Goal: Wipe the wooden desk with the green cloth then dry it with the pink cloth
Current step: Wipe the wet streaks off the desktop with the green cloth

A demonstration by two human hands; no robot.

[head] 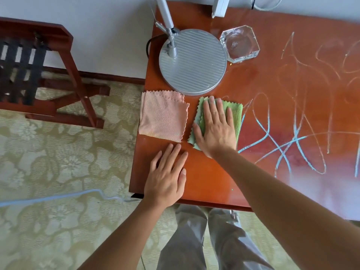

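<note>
The reddish wooden desk carries blue and pale chalk-like scribbles across its right half. A folded green cloth lies on it in front of the lamp base, and my right hand presses flat on top of it with fingers spread. A pink cloth lies flat at the desk's left edge, just left of the green one, untouched. My left hand rests palm down on bare wood near the front left corner, holding nothing.
A round grey lamp base with its arm stands behind the cloths. A clear glass ashtray sits to its right. A white object and cable are at the back edge. A wooden folding rack stands on the patterned carpet to the left.
</note>
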